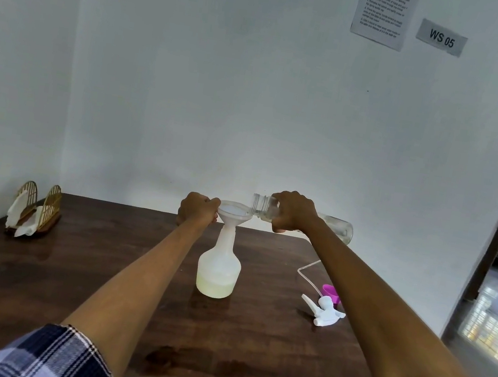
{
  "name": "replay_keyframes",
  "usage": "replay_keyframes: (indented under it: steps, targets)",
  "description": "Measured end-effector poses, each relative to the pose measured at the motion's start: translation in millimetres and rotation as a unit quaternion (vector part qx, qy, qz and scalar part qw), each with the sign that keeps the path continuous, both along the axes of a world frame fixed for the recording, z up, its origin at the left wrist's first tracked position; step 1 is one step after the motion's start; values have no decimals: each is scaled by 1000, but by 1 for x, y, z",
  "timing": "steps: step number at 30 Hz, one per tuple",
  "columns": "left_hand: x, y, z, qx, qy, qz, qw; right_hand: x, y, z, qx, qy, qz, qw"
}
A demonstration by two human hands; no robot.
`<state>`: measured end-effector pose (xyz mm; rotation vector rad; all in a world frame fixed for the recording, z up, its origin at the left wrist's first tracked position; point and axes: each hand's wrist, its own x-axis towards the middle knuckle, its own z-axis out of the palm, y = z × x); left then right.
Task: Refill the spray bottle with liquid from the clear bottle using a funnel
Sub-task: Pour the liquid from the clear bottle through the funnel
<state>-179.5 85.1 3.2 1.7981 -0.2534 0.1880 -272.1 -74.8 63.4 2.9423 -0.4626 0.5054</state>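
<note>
I stood the translucent white plastic spray bottle [219, 268] near the middle of the dark brown wooden desk [70, 277], with the white plastic funnel [233, 215] seated in its open neck. My left hand [198, 210] was clenched on the left rim of the funnel, steadying it, while my right hand [294, 212] gripped the clear plastic bottle [301, 218] near its neck and held it almost flat, its open threaded mouth just over the right edge of the funnel. A shallow layer of pale yellowish liquid sat in the bottom of the spray bottle, so I judged the pour only partly done. To do it well I needed to keep the mouth inside the funnel's rim, tip slowly so the stem did not back up, and keep the funnel upright. Whether liquid was running at that moment I could not tell. The white trigger sprayer head [324, 311] lay to the right beside a small magenta cap [331, 293].
</note>
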Motion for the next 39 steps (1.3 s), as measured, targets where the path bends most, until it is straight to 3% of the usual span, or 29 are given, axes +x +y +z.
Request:
replay_keyframes:
  steps: [39]
  targets:
    - [2, -2, 0, 4, -3, 9, 1000, -1, 0, -1, -14, -7, 2, 1000]
